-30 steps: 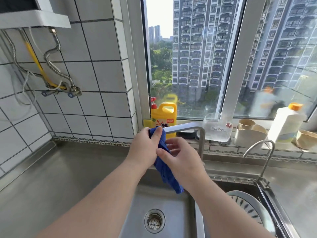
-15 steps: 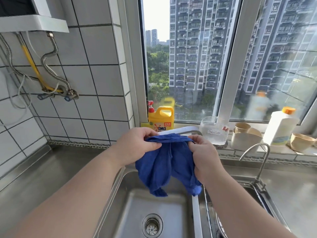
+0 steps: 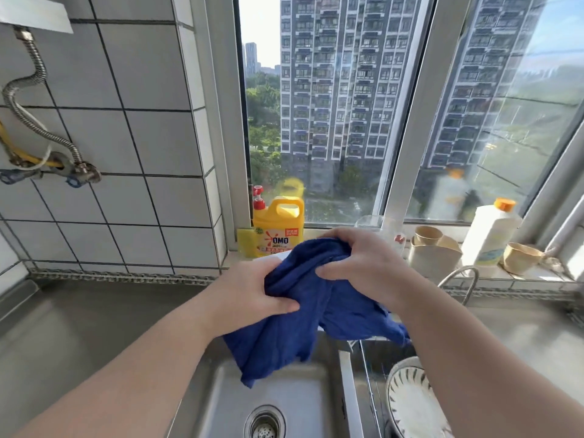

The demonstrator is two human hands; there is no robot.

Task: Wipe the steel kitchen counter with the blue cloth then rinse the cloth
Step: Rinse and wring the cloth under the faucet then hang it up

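Both hands hold the blue cloth [image 3: 303, 314] up over the sink [image 3: 294, 403]; the left hand [image 3: 252, 298] has its fingers curled round the cloth's left side with the thumb pressed across the front, and the right hand [image 3: 363, 263] bunches the upper right part in closed fingers, a little higher and farther back; the loose ends hang down toward the basin, above the drain [image 3: 264, 423] and not touching it; the steel bench [image 3: 72, 327] runs to the left under the tiled wall. On the window sill behind stand a yellow detergent jug [image 3: 279, 229], a white bottle with an orange cap [image 3: 491, 232] and some beige cups [image 3: 428, 237]; a patterned plate [image 3: 410, 403] leans in the right basin; a thin curved tap [image 3: 458, 279] rises just beside the right forearm.
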